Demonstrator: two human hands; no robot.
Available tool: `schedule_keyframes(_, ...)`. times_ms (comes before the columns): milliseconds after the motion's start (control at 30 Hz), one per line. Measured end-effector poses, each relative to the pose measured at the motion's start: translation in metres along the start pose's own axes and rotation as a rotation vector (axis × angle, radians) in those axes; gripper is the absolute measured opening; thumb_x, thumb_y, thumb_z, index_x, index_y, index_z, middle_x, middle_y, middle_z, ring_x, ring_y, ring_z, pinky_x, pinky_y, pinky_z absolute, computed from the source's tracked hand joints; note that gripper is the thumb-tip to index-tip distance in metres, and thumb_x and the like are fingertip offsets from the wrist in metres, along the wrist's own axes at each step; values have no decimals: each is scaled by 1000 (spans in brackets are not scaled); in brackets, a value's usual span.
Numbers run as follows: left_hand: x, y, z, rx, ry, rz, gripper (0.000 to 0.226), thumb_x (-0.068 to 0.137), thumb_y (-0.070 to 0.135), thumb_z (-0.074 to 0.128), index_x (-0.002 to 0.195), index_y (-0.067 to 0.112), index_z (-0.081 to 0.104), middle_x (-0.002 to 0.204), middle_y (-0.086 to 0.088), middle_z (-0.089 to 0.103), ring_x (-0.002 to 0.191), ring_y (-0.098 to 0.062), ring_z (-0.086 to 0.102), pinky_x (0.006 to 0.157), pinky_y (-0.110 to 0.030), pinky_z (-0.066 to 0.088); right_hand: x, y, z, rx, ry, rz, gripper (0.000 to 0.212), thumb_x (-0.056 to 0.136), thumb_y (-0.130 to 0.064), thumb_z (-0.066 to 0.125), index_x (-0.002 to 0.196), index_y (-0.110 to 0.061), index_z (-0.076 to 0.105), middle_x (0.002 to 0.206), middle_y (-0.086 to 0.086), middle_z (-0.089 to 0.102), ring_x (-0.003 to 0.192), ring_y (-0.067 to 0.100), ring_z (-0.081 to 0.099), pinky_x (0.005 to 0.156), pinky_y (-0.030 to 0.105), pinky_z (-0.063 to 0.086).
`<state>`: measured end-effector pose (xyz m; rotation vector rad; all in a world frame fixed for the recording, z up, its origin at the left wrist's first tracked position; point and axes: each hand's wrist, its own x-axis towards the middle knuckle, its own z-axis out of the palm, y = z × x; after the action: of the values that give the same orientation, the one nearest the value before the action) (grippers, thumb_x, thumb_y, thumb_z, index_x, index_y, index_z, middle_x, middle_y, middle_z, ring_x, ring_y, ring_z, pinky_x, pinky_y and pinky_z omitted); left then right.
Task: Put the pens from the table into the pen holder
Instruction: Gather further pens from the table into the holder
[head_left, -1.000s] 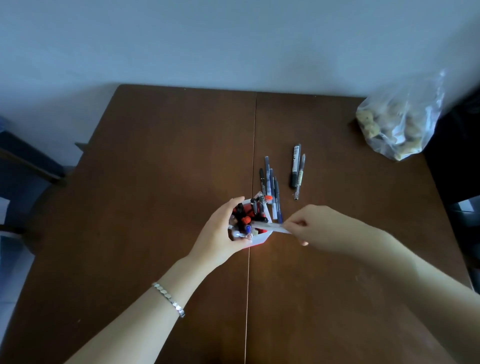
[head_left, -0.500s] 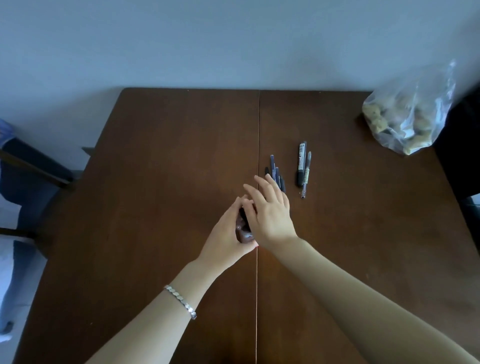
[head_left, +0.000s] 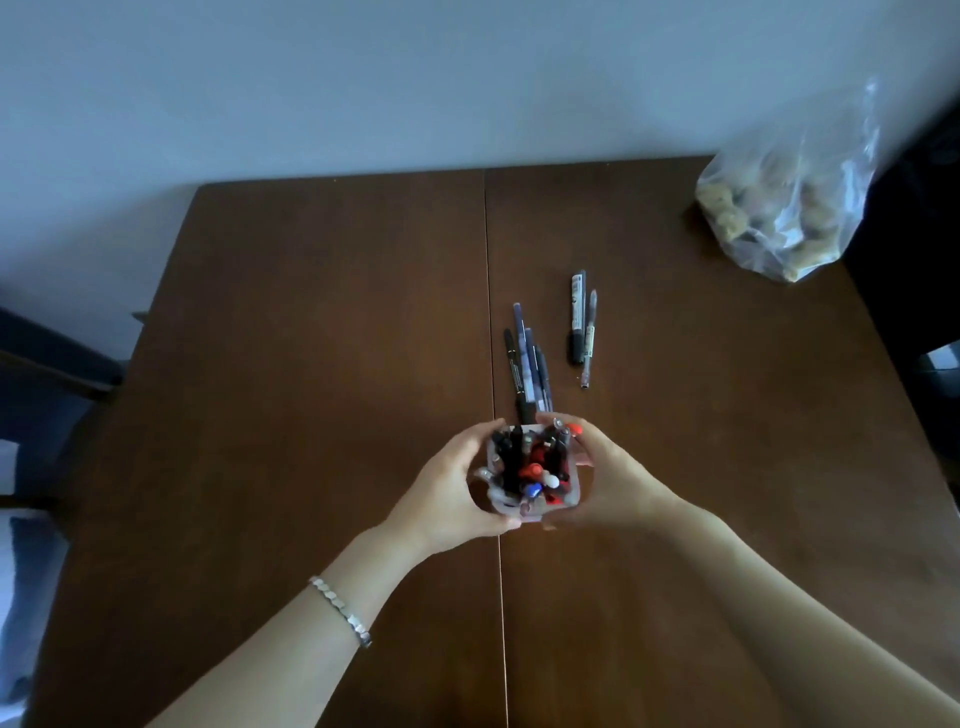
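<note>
**Pen holder cupped between both hands**

Pen holder (head_left: 566, 496), crammed with red, black and blue pens, stands on the brown table (head_left: 311, 364) near its centre seam. The left hand (head_left: 447, 493) and right hand (head_left: 610, 483) wrap it from either side, fingers (head_left: 480, 434) curled against its walls. Just beyond lie a cluster of loose pens (head_left: 527, 366) and, slightly apart, two more pens (head_left: 582, 325). A plastic bag (head_left: 779, 208) sits at the far right corner.

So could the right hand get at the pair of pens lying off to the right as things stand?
Probably yes: the right hand is on the pen holder, but nothing lies between it and the pair of pens on the bare table.
</note>
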<state>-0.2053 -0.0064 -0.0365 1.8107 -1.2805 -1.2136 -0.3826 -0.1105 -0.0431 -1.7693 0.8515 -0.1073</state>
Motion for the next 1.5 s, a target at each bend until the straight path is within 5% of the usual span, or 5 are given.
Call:
schedule_keyframes(433, 133, 7, -19, 729, -107, 223, 52, 86, -6, 44, 132, 18, 44, 146, 0, 38, 138, -18, 25, 112, -39, 27, -25, 39, -37, 40, 127, 51, 96, 50, -5, 88, 124, -38, 37, 130, -10, 48, 106, -26, 46, 81, -4, 39)
schedule_keyframes(900, 92, -33, -3, 1197, -137, 116, 34, 87, 4, 44, 121, 5, 42, 116, -13, 49, 107, -30, 47, 84, -35, 42, -29, 37, -28, 77, 212, 17, 85, 49, -37, 79, 121, -47, 34, 129, -14, 47, 119, -11, 46, 92, -2, 33)
schedule_keyframes(1033, 50, -53, -3, 1293, -49, 159, 37, 55, 11, 85, 83, 7, 61, 68, -6, 62, 63, -24, 58, 50, -30, 48, -30, 36, -24, 67, 252, -3, 85, 45, -47, 80, 118, -47, 36, 130, -6, 49, 119, -1, 50, 95, 1, 35)
schedule_keyframes(1233, 19, 4, 1, 55, 491, -61, 13, 95, 18, 43, 103, 14, 52, 94, -1, 61, 89, -16, 60, 84, -33, 50, -31, 40, -21, 56, 255, -3, 98, 44, -44, 82, 130, -27, 37, 130, -2, 50, 119, 4, 51, 91, -1, 36)
schedule_keyframes(1500, 19, 86, 26, -901, 385, -29, 19, 97, 10, 38, 84, 21, 49, 91, 0, 68, 108, -19, 59, 94, -33, 41, -30, 38, -18, 111, 254, 43, 103, 40, -47, 80, 132, -27, 37, 131, -5, 50, 119, 5, 51, 89, 1, 37)
